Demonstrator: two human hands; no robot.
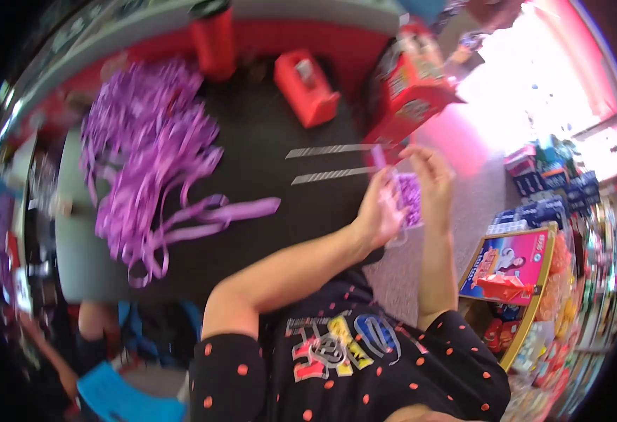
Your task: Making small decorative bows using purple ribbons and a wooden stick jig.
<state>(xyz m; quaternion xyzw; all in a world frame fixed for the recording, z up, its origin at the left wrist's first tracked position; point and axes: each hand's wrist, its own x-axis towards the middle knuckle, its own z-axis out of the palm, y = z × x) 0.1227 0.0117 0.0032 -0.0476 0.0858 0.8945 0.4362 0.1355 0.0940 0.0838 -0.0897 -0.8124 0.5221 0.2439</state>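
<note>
My left hand (381, 216) is at the right edge of the dark table, its fingers closed on a short piece of purple ribbon (378, 156) that sticks up past the fingertips. Just right of it is my right hand (435, 176), thumb and fingers pinched together; what they hold, if anything, is too small to make out. Below and between the hands shows a container of small purple pieces (412, 200), partly hidden by them. Two pale striped strips (329, 150) lie side by side left of my hands. A large heap of purple ribbons (150, 141) covers the table's left part, several loose ends trailing rightward.
A red tape dispenser (307, 88) and a red cylinder with a black top (213, 42) stand at the far side. A red box (410, 98) is at the far right corner. Packed shelves and a display stand (509, 264) are to the right. A blue chair (129, 397) and another person's arm (52, 352) are lower left.
</note>
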